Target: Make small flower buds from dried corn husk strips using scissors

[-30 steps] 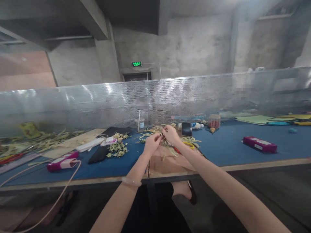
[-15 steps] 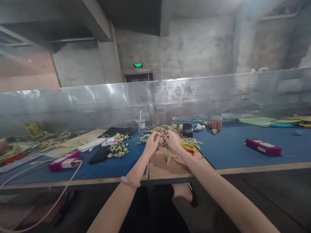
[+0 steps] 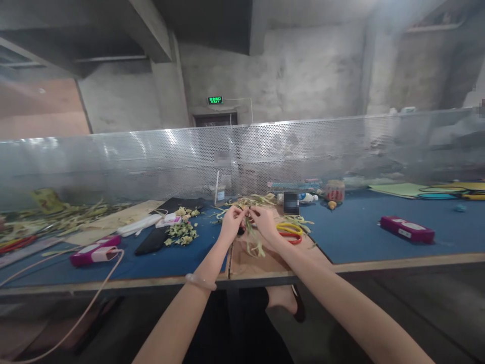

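While both hands meet over the near edge of the worktop (image 3: pixel 356 227), the entry reads as follows. Left hand (image 3: pixel 231 221): fingers drawn together in a pinch at the upper end of the pale green strips (image 3: pixel 256 246). Right hand (image 3: pixel 263 220): fingers likewise pinched, tips meeting the left's — any finer piece between them too small to tell. Pale green strips: one loose bunch, hanging between the hands, lower ends over the brown board (image 3: pixel 271 265). Step in hand, by judgement: close fingertip work on the strips' upper end; the next move appears to call for a steady two-handed pinch. Beside the right forearm: yellow and red loops (image 3: pixel 295 234). Changes against one second ago: strips now hang in plainer view below the fingers; loops now show clear of the forearm — previously largely covered
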Action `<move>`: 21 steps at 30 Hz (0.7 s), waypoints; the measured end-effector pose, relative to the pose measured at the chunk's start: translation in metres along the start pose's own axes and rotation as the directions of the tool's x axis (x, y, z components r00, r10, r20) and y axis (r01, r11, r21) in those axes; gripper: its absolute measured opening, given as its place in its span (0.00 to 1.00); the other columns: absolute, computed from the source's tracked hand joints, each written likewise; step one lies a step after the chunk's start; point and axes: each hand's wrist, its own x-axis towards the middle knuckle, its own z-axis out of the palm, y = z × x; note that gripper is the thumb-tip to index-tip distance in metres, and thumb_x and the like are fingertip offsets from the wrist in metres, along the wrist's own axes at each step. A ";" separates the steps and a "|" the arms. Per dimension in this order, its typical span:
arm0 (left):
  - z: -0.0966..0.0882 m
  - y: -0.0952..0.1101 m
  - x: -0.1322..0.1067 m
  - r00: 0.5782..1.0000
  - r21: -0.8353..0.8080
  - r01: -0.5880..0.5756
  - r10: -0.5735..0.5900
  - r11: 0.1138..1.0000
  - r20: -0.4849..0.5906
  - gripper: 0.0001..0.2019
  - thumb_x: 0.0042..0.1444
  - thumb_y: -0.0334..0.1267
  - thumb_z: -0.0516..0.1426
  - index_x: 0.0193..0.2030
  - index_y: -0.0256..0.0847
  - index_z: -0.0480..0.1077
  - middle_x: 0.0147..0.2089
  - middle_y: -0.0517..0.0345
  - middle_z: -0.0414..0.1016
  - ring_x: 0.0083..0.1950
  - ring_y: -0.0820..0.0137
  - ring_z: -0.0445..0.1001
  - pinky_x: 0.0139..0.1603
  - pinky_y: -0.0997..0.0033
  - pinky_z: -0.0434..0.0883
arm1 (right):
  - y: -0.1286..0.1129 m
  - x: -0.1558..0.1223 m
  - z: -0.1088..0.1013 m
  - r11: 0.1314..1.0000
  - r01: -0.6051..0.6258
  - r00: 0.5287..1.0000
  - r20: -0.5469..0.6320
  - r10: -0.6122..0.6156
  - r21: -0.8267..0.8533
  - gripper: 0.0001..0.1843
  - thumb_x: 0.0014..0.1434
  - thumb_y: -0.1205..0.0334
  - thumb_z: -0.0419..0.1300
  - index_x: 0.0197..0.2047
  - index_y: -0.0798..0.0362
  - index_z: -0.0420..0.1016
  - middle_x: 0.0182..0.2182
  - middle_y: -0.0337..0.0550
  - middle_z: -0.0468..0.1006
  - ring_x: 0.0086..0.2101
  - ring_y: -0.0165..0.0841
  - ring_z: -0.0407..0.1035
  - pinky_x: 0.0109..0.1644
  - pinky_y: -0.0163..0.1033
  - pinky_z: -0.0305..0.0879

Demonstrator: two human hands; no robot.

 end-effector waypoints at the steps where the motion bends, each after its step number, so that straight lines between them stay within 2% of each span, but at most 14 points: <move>1: 0.000 0.000 0.000 1.000 -0.013 -0.003 0.002 1.000 -0.006 0.14 0.45 0.46 0.60 0.26 0.40 0.61 0.15 0.68 0.64 0.15 0.77 0.63 0.19 0.77 0.63 | 0.000 0.000 0.000 1.000 0.008 1.000 -0.007 -0.008 0.002 0.13 0.56 0.63 0.49 0.27 0.53 0.74 0.22 0.40 0.75 0.22 0.31 0.67 0.27 0.33 0.61; 5: 0.000 -0.003 0.003 1.000 -0.062 0.006 -0.008 0.998 -0.026 0.13 0.43 0.42 0.61 0.31 0.40 0.61 0.20 0.64 0.70 0.19 0.75 0.68 0.23 0.75 0.66 | -0.003 -0.001 0.000 0.998 0.056 0.997 -0.044 -0.056 -0.013 0.13 0.55 0.65 0.50 0.30 0.53 0.76 0.27 0.43 0.77 0.27 0.33 0.69 0.33 0.36 0.63; 10: -0.002 -0.009 0.006 0.998 -0.082 0.021 -0.025 0.996 -0.052 0.11 0.42 0.40 0.61 0.30 0.37 0.67 0.25 0.58 0.73 0.23 0.72 0.71 0.27 0.71 0.69 | -0.006 -0.002 0.000 0.992 0.123 0.991 -0.057 -0.124 -0.018 0.13 0.55 0.68 0.52 0.37 0.52 0.77 0.34 0.46 0.78 0.35 0.34 0.70 0.41 0.39 0.63; 16: -0.003 -0.012 0.008 0.997 -0.107 0.031 -0.038 0.994 -0.061 0.09 0.42 0.39 0.61 0.29 0.36 0.71 0.28 0.54 0.76 0.26 0.71 0.73 0.32 0.69 0.71 | -0.005 -0.004 -0.001 0.980 0.197 0.980 -0.038 -0.198 -0.025 0.15 0.57 0.69 0.51 0.41 0.52 0.76 0.34 0.46 0.75 0.35 0.33 0.69 0.41 0.37 0.64; 21: 0.000 -0.009 0.006 0.998 -0.124 0.056 -0.059 0.991 -0.023 0.09 0.43 0.39 0.61 0.30 0.36 0.73 0.26 0.55 0.76 0.28 0.70 0.74 0.34 0.67 0.72 | 0.000 -0.005 -0.002 0.969 0.236 0.971 -0.027 -0.238 -0.072 0.15 0.57 0.69 0.50 0.43 0.54 0.76 0.31 0.46 0.73 0.34 0.33 0.66 0.39 0.37 0.63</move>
